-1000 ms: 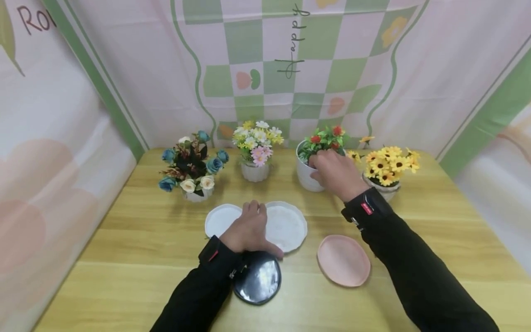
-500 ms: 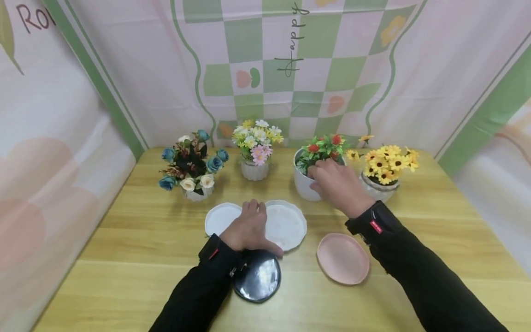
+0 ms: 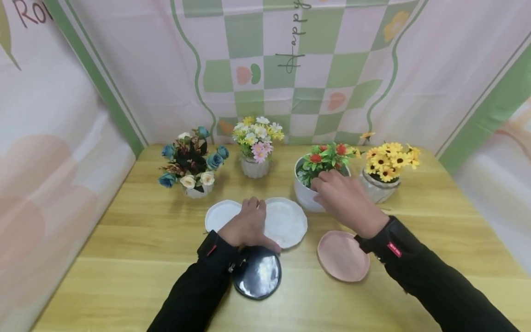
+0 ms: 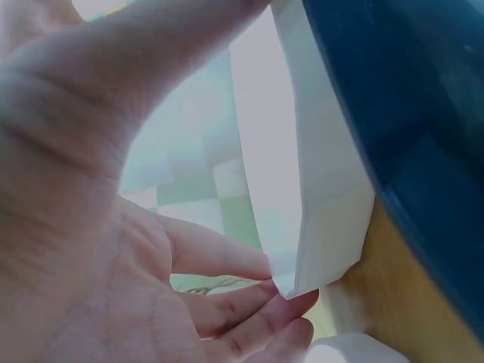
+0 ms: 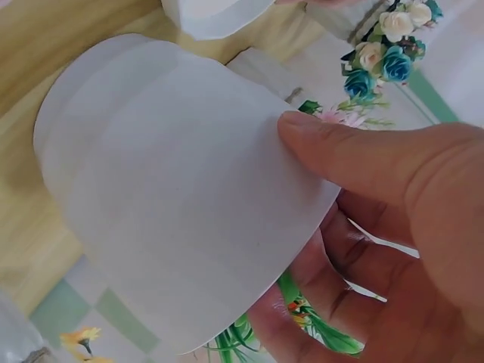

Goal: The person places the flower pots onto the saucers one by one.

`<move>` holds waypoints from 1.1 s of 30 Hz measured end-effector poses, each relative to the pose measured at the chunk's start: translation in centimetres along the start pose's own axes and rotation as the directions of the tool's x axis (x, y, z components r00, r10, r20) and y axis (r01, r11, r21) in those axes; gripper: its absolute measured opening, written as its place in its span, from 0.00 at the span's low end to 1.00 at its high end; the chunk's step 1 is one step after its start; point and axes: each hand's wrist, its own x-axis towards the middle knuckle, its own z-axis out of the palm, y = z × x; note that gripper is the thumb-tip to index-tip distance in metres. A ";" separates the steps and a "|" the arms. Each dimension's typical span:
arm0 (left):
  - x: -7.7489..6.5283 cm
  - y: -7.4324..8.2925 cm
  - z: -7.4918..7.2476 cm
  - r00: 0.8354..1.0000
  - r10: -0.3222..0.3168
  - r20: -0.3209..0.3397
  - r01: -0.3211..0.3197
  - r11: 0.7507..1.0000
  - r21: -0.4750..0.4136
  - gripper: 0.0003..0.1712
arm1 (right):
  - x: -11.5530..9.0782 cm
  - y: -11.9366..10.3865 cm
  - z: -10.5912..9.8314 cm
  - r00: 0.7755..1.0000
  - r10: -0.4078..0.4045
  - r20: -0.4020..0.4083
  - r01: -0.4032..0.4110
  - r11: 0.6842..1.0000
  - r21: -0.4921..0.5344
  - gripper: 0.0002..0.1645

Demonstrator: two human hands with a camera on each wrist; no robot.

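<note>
My right hand (image 3: 347, 199) grips the near rim of a white flowerpot (image 3: 306, 196) planted with red flowers and green leaves (image 3: 327, 157). In the right wrist view, the thumb presses the outer wall of this pot (image 5: 174, 181) while the other fingers reach inside. Whether its base touches the table is hard to tell. My left hand (image 3: 248, 225) spans a larger white plate (image 3: 287, 223) with a faceted rim. Seen from the left wrist, its fingers curl at one edge of the plate (image 4: 272, 189), with the thumb at the opposite edge. That forearm partly covers a dark round plate (image 3: 258, 276).
A smaller white plate (image 3: 221, 214) adjoins the larger one. A pink plate (image 3: 343, 258) lies beneath the right wrist. Pots of blue and cream roses (image 3: 195, 166), daisies (image 3: 257, 143) and yellow flowers (image 3: 386, 166) stand along the back of the wooden table (image 3: 124, 267), before a curtain.
The right hand has brought the white flowerpot toward me from the back of the table, closer to the larger white plate. My left hand has stayed nearly still.
</note>
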 end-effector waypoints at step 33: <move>-0.1 0.4 -0.2 0.999 -0.035 0.025 0.036 0.999 -0.026 0.73 | 0.0 -4.5 -3.2 0.993 -0.119 -0.027 0.117 0.992 -0.048 0.12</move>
